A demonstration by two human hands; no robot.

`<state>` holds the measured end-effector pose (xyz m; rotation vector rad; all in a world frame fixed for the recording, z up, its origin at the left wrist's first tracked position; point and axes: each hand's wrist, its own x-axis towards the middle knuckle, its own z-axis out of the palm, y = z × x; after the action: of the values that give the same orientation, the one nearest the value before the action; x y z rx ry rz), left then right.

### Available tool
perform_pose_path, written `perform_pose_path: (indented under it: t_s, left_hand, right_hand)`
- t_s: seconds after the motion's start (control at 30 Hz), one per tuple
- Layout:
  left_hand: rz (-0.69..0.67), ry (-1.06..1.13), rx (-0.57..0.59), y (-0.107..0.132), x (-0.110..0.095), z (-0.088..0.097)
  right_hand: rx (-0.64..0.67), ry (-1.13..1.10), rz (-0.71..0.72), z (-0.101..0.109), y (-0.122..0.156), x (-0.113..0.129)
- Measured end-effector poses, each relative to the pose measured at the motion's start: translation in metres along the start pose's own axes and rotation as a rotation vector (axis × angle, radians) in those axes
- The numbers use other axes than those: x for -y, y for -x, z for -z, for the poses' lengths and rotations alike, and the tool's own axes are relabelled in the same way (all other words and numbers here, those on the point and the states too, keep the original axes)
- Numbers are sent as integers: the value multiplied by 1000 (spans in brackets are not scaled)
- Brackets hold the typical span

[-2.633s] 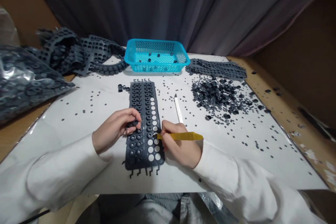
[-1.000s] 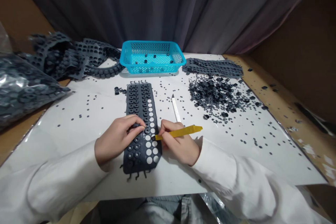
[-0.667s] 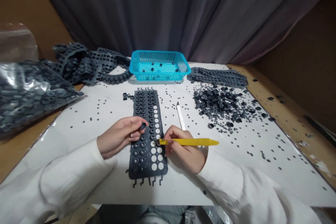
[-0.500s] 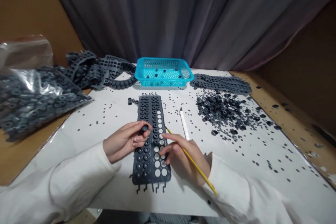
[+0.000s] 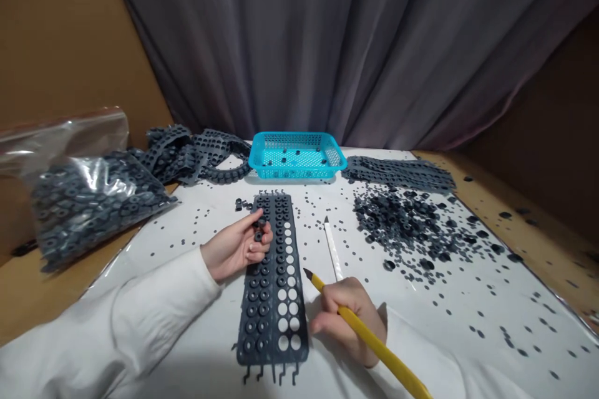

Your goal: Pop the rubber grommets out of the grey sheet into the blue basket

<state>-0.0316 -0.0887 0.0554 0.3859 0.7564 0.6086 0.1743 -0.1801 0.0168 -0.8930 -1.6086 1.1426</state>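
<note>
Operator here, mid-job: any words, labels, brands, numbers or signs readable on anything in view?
None can be read.
The plastic bag: no legible print.
The blue basket: no markings seen.
The rubber strip: no readable marks.
The yellow stick: no readable marks.

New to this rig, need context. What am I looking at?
There's no machine here: these are a person's two bare hands, filmed by a camera worn on the head, looking forward and down. On a white sheet lies a dark grey perforated strip, with rings in some holes and others empty. The left hand pinches small dark rings above the strip. The right hand holds a yellow pointed tool beside it. Nearby are a blue plastic basket, a clear bag of rings, a loose pile of rings and a white stick.
</note>
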Motion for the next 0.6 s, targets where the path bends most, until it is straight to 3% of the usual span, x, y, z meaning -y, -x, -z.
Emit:
perform_pose_path:
  t_s: [0.1, 0.17, 0.23, 0.33, 0.47, 0.6]
  left_hand:
    - [-42, -139, 9, -10, -14, -12]
    - [-152, -312, -30, -24, -29, -23]
    - [-329, -475, -117, -46, -51, -34]
    - [-528, -545, -230, -91, -90, -46]
    - [-696, -656, -369, -144, -128, -43]
    - [-767, -746, -370, -165, -137, -30]
  right_hand:
    - [-81, 0, -40, 0, 0, 0]
    - [-161, -34, -97, -1, 1, -3]
    - [-211, -114, -192, -3, 0, -6]
    - [-271, -248, -297, -5, -4, -10]
    - [-346, -291, -283, -3, -9, -11]
    - [-349, -275, -321, 2, -10, -10]
